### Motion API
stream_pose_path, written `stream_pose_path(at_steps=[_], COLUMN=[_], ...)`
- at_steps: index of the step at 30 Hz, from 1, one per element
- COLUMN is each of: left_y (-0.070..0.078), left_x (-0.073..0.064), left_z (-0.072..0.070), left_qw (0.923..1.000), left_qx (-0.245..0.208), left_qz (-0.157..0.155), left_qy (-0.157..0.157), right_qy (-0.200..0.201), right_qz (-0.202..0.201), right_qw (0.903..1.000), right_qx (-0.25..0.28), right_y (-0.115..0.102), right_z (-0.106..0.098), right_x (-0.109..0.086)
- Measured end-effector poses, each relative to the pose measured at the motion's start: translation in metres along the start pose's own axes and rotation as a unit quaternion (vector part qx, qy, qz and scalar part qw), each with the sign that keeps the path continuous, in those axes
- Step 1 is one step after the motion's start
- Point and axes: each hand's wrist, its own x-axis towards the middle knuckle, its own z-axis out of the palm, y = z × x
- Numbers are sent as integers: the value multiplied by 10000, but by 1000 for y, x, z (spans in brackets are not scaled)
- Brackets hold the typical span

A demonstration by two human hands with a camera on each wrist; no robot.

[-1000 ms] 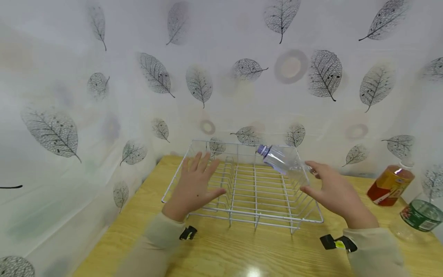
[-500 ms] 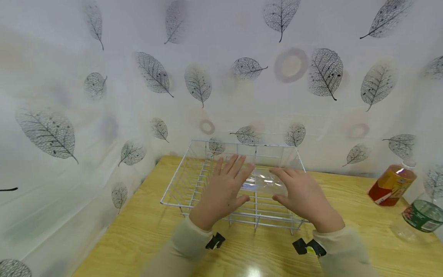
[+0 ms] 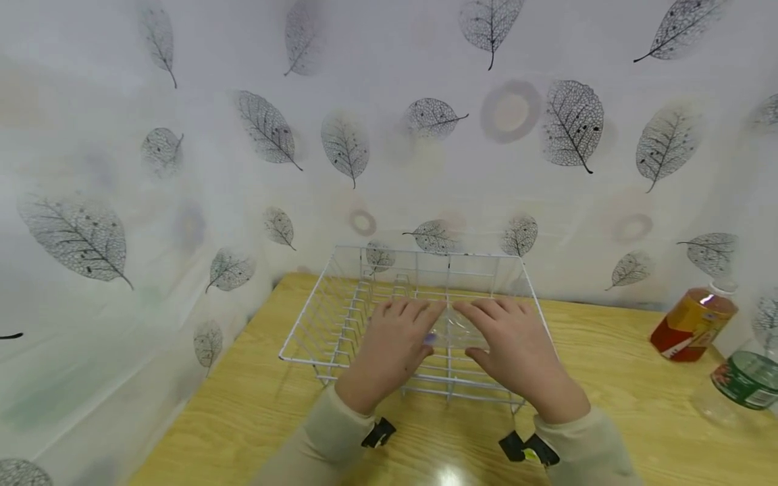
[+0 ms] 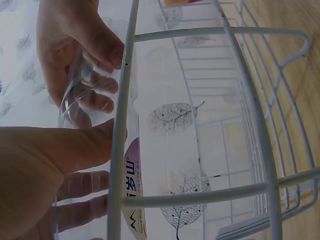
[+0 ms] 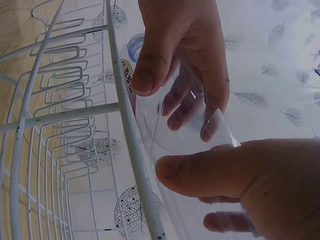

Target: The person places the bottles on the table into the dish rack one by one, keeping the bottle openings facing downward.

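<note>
A clear plastic bottle point(image 3: 460, 331) with a purple label point(image 4: 131, 182) and a bluish neck point(image 5: 134, 46) lies sideways over the middle of the white wire rack point(image 5: 143, 175). My left hand point(image 3: 387, 351) grips its neck end, thumb on the near side and fingers round behind. Toward the base, my right hand point(image 3: 516, 352) holds the bottle the same way, fingers showing through the plastic. The two hands nearly meet at the fingertips. From the head view, they hide most of the bottle. Rack bars cross in front of it in both wrist views.
Right of the rack, a bottle point(image 3: 693, 325) with red and yellow colouring stands on the wooden table point(image 3: 614, 378). Nearer the right edge is a clear bottle with a green label point(image 3: 744, 379). A leaf-patterned sheet point(image 3: 389, 169) hangs behind the table.
My right hand has brought the bottle from the rack's right end leftward and down to its middle. My left hand has moved right from the rack's left side and taken hold of it too.
</note>
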Motion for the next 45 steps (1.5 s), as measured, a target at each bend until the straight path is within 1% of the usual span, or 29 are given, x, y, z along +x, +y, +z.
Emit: stream_pose_path(at_steps=[2, 4, 9, 13, 18, 20, 24, 26, 28, 30, 33, 34, 35, 36, 38, 39, 40, 42, 45], left_y=[0, -1, -2, -4, -7, -9, -13, -16, -18, -20, -23, -23, -24, -24, -23, -23, -22, -21, -17], left_x=[0, 0, -1, -1, -1, -1, 1, 2, 1, 0, 0, -1, -1, -1, 0, 0, 0, 0, 1], left_z=[1, 1, 2, 3, 2, 3, 2, 1, -1, -3, -6, -7, -7, -8, -8, -9, -9, -9, -8], left_qw=[9999, 9999, 9996, 9995, 9986, 9977, 9965, 9957, 9945, 9922, 9866, 9842, 9820, 9798, 9741, 9703, 9662, 9552, 9339], left_qx=[81, 116, 222, 195, -156, -272, -500, -607, -755, -965, -1384, -1528, -1660, -1787, -2098, -2282, -2461, -2866, -3491], left_qz=[42, 78, 116, 94, -98, -195, -329, -377, -413, -470, -576, -615, -640, -653, -637, -614, -591, -567, -632], left_qy=[73, 64, -95, -243, -497, -585, -588, -594, -601, -630, -645, -650, -635, -609, -547, -515, -500, -479, -450], right_qy=[3, -56, -206, -199, 13, 177, 395, 407, 396, 390, 474, 539, 604, 671, 831, 888, 946, 1031, 1127], right_qz=[14, 43, 78, 150, 216, 227, 432, 660, 951, 1221, 1496, 1522, 1514, 1487, 1393, 1339, 1272, 1080, 838], right_qw=[10000, 9999, 9998, 9993, 9956, 9917, 9799, 9708, 9598, 9446, 9166, 9052, 8915, 8744, 8352, 8134, 7895, 7473, 6949], right_qx=[-46, -103, -24, 266, 909, 1249, 1908, 2269, 2610, 3022, 3676, 3932, 4226, 4569, 5255, 5591, 5929, 6475, 7052], right_y=[-1, -2, -6, -6, -3, -1, 4, 7, 9, 10, 12, 13, 13, 13, 13, 13, 13, 11, 7], right_z=[1, 2, 3, 3, 2, 1, -2, -4, -7, -10, -14, -15, -16, -16, -17, -17, -16, -15, -12], right_x=[0, 0, -1, 0, 2, 3, 3, 2, 0, -1, -2, -2, -1, -1, -1, -1, -2, -2, -2])
